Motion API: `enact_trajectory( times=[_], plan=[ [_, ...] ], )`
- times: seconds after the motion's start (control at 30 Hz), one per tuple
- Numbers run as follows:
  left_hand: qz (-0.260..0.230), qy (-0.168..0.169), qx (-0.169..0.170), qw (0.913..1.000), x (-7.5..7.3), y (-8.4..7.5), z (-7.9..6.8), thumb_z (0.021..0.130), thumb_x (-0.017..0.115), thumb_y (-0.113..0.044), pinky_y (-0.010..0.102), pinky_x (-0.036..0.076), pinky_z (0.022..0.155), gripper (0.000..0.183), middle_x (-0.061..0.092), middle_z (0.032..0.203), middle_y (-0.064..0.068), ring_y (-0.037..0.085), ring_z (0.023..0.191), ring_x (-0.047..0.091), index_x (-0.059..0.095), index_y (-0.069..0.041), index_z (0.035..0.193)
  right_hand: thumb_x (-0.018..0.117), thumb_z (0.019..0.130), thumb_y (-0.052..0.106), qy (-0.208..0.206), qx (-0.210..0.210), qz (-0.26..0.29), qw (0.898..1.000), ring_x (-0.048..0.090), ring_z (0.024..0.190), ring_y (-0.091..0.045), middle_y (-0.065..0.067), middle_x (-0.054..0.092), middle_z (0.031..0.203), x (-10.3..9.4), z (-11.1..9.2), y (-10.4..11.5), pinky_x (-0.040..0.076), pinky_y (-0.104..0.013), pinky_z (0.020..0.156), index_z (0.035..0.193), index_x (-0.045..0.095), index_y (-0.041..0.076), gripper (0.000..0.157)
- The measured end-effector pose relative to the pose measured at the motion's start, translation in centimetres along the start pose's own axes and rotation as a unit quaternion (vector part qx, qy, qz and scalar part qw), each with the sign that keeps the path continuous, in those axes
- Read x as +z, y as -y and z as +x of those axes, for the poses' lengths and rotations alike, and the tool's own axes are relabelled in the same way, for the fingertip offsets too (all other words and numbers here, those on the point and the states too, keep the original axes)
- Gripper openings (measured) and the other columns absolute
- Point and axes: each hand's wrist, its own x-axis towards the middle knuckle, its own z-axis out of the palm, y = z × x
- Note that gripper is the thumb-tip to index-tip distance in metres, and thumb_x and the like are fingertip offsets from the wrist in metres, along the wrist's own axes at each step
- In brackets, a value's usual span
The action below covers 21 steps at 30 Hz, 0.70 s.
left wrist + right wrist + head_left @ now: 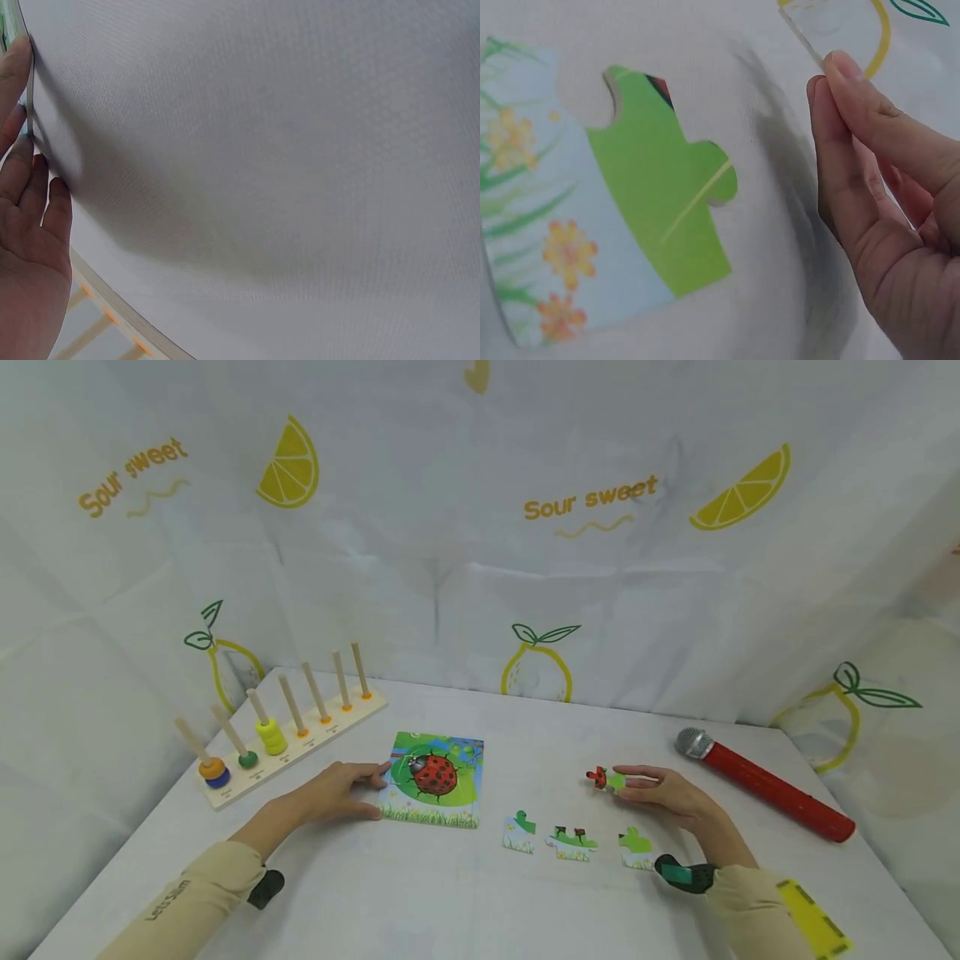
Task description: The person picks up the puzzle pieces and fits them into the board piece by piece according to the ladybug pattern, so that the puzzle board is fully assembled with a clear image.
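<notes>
A square ladybug picture puzzle board [467, 777] lies flat left of the table's middle. My left hand [341, 789] rests at its left edge, fingertips and thumb touching it with the fingers loosely extended. In the left wrist view, those fingers [56, 214] meet the board's thin edge. Between thumb and fingertips, my right hand [671, 797] pinches a red and green jigsaw piece [617, 781] above the table. Below it lie three more pieces: one grassy [519, 835], one wide [572, 846], one green with orange flowers [652, 187].
At the left stands a wooden counting stacker [315, 735] with upright pegs, some carrying coloured rings. A red microphone [772, 789] with a silver head lies at the right. Behind the table hangs a white lemon-print cloth [420, 593].
</notes>
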Motion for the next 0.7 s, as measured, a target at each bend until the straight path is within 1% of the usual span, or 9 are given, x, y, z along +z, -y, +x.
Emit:
enact_trajectory(
  times=[0.2, 0.27, 0.43, 0.53, 0.6, 0.7],
  plan=[
    [-0.002, 0.005, -0.011, 0.9999, 0.0, 0.1, 0.0, 0.077, 0.079, -0.028, 0.050, 0.038, 0.103, 0.051, 0.053, 0.137, 0.014, 0.034, 0.127, 0.048, 0.063, -0.004, 0.120, 0.072, 0.085, 0.007, 0.014, 0.009, 0.032, 0.999, 0.062, 0.090, -0.012, -0.002, 0.061, 0.103, 1.0, 0.3, 0.8, 0.053, -0.024, 0.081, 0.133, 0.056, 0.002, 0.051],
    [-0.002, 0.004, -0.009, 1.0000, 0.0, 0.1, 0.1, 0.077, 0.079, -0.028, 0.050, 0.039, 0.102, 0.054, 0.056, 0.135, 0.013, 0.034, 0.126, 0.049, 0.062, -0.003, 0.122, 0.071, 0.086, 0.006, 0.019, 0.008, 0.044, 0.999, 0.062, 0.089, -0.013, -0.002, 0.061, 0.102, 1.5, 0.5, 1.1, 0.054, -0.025, 0.082, 0.133, 0.055, 0.002, 0.050],
    [0.004, 0.001, 0.003, 1.0000, 0.1, 0.1, 0.2, 0.078, 0.079, -0.030, 0.050, 0.039, 0.101, 0.058, 0.060, 0.129, 0.012, 0.034, 0.125, 0.050, 0.060, -0.001, 0.125, 0.069, 0.086, 0.002, 0.015, 0.011, 0.066, 0.998, 0.062, 0.088, -0.013, -0.004, 0.059, 0.103, 2.5, 0.8, 1.3, 0.054, -0.025, 0.081, 0.131, 0.057, 0.003, 0.047],
    [0.007, 0.002, 0.006, 1.0000, 0.0, 0.0, 0.2, 0.078, 0.079, -0.030, 0.050, 0.040, 0.101, 0.055, 0.058, 0.132, 0.012, 0.034, 0.125, 0.050, 0.062, -0.002, 0.123, 0.070, 0.085, 0.000, 0.008, 0.015, 0.073, 0.997, 0.062, 0.088, -0.013, -0.004, 0.059, 0.103, 3.2, 1.0, 1.4, 0.054, -0.025, 0.080, 0.131, 0.058, 0.003, 0.047],
    [0.010, 0.002, 0.008, 0.9999, 0.0, 0.0, 0.1, 0.078, 0.079, -0.030, 0.050, 0.040, 0.100, 0.055, 0.058, 0.132, 0.012, 0.034, 0.124, 0.050, 0.062, -0.002, 0.122, 0.069, 0.085, -0.001, 0.016, 0.014, 0.083, 0.996, 0.064, 0.087, -0.013, -0.004, 0.060, 0.101, 3.6, 1.2, 1.4, 0.055, -0.025, 0.080, 0.131, 0.057, 0.001, 0.048],
    [0.011, 0.002, 0.007, 0.9999, -0.1, 0.0, 0.1, 0.078, 0.079, -0.030, 0.049, 0.041, 0.100, 0.059, 0.062, 0.127, 0.010, 0.033, 0.123, 0.052, 0.060, 0.000, 0.126, 0.068, 0.086, -0.004, 0.024, 0.016, 0.105, 0.994, 0.066, 0.087, -0.013, -0.004, 0.062, 0.097, 4.2, 1.4, 1.4, 0.055, -0.026, 0.081, 0.131, 0.056, -0.001, 0.047]
  ],
)
